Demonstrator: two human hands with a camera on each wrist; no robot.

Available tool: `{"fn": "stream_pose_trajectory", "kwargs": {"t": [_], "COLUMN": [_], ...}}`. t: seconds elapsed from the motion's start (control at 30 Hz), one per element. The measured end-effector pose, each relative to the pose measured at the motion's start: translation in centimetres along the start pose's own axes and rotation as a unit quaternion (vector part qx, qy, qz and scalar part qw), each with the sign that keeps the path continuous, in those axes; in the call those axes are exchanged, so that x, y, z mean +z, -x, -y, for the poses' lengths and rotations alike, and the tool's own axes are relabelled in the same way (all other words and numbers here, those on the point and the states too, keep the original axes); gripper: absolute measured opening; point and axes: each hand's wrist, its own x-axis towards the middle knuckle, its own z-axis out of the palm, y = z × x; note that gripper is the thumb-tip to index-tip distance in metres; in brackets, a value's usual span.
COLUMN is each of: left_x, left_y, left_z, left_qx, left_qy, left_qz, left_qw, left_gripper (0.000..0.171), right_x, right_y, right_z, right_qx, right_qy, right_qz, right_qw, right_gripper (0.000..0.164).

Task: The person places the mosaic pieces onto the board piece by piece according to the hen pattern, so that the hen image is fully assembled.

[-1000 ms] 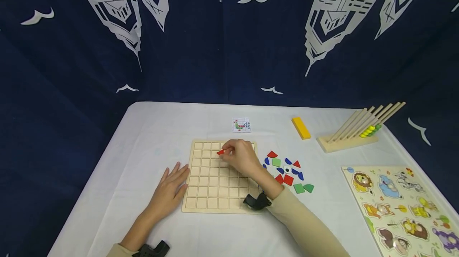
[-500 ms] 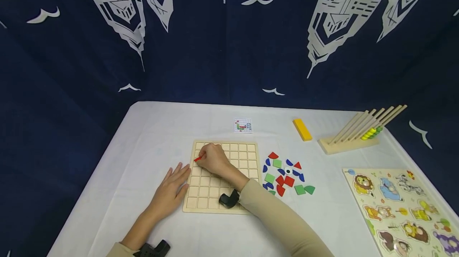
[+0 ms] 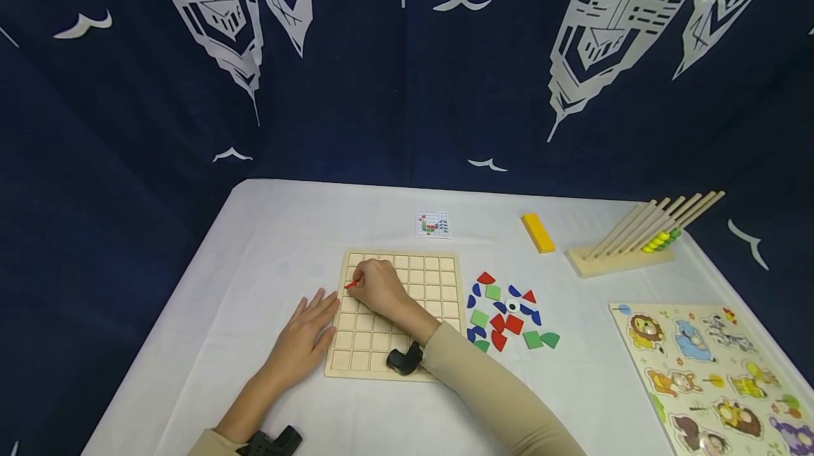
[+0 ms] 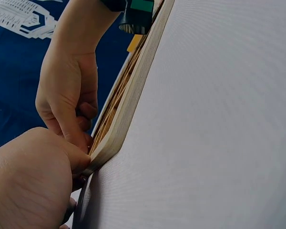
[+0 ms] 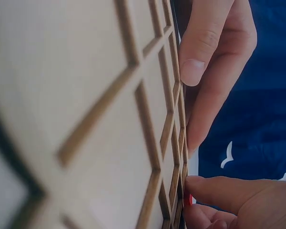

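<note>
A wooden grid board (image 3: 360, 359) lies on the white table, its square cells outlined by raised ridges. Over its upper left cells my right hand (image 3: 381, 291) pinches a small red flat piece (image 3: 351, 285) between thumb and fingertips. The right wrist view shows the red piece (image 5: 188, 199) down against the ridges, partly covered by the fingers. My left hand (image 3: 301, 336) rests palm down with fingers extended, its fingertips at the board's left edge. In the left wrist view the left hand (image 4: 33, 176) touches the board's corner, close to the right hand (image 4: 69, 95).
Red, green and blue flat pieces (image 3: 514, 324) lie scattered right of the board. Behind it is a small picture card (image 3: 434, 225). Farther right are a yellow block (image 3: 538, 232), a peg stand with beads (image 3: 620, 258) and an animal puzzle board (image 3: 699, 371).
My right hand has carried the red piece leftward from the board's upper middle to its left side, and holds nearly still since half a second ago. The left hand has stayed in place.
</note>
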Motion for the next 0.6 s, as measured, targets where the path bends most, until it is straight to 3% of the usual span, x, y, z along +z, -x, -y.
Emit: {"fn": "stream_pose_trajectory", "kwargs": {"t": [0.4, 0.6], "left_x": [0.1, 0.2], "left_y": [0.0, 0.0], "left_z": [0.1, 0.1], "left_qx": [0.000, -0.002], "left_qy": [-0.004, -0.003], "left_qz": [-0.002, -0.003], "left_qw": [1.0000, 1.0000], "left_gripper": [0.044, 0.045], "right_x": [-0.4, -2.1], "right_y": [0.6, 2.2], "right_z": [-0.1, -0.8], "right_qx": [0.003, -0.002], "right_qy": [0.025, 0.012], "right_qz": [-0.003, -0.016], "right_qw": [1.000, 1.000], "right_gripper": [0.016, 0.018]}}
